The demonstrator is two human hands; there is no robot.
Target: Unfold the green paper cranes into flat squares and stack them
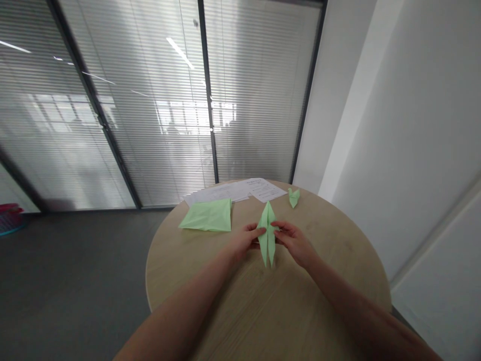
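Note:
A folded green origami paper (267, 220), long and diamond-shaped with two narrow points toward me, is held just above the table. My left hand (244, 240) grips its left edge, thumb on top and fingers partly hidden beneath. On the right edge, my right hand (295, 239) pinches the paper between thumb and fingers. A small finished-looking origami bird (293, 197) in the same green stands farther back on the right. To the left lies a flat green sheet of paper (209, 215), creased and folded over.
The round wooden table (180, 271) fills the middle of the view. Printed white sheets (263, 189) lie along its far edge. Beyond stands a glass partition with blinds (259, 100); a white wall (421, 125) rises at the right. A red basket (10, 218) sits on the floor at far left.

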